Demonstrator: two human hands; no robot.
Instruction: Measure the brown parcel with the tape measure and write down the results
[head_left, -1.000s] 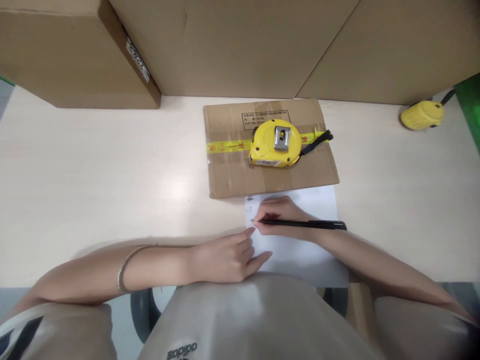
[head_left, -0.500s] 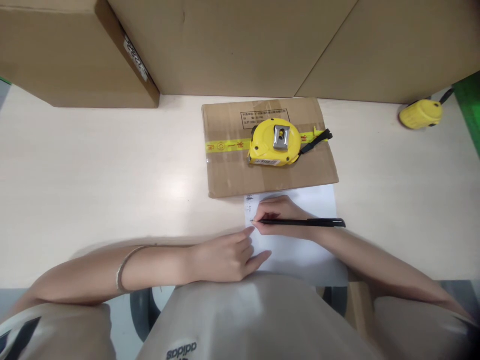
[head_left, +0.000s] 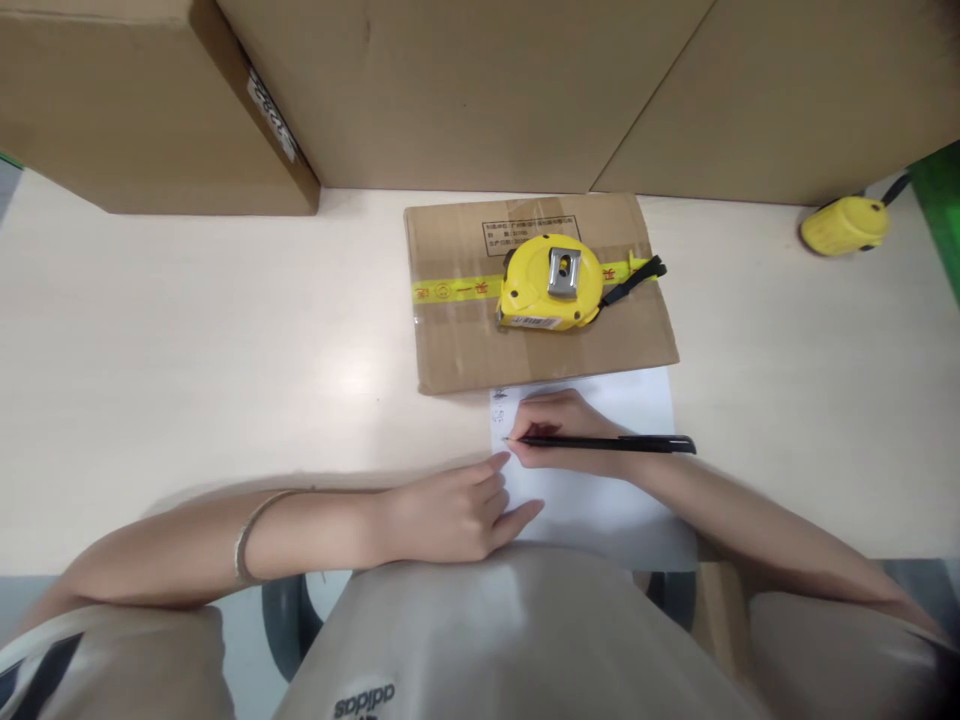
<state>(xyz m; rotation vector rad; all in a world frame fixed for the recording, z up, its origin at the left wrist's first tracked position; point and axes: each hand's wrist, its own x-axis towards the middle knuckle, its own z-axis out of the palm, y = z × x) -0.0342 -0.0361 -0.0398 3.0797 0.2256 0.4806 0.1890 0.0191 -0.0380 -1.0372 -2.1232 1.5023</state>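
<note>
My right hand [head_left: 562,425] grips a black pen [head_left: 630,443], its tip resting on the left part of a white sheet of paper [head_left: 600,500] where a few small marks are written. My left hand [head_left: 450,515] lies flat on the table with its fingertips pressing the sheet's left edge. Just beyond the paper lies a flat cardboard box [head_left: 465,340] sealed with yellow tape. A yellow tape measure [head_left: 550,283] with a metal clip and black strap rests on top of that box.
Large cardboard boxes [head_left: 150,100] line the back of the pale table [head_left: 187,350]. A second yellow tape measure [head_left: 844,225] sits at the far right beside a green object [head_left: 941,195]. A bracelet circles my left wrist.
Almost nothing differs; the pen tip stays at the same spot on the paper and the view has shifted only slightly.
</note>
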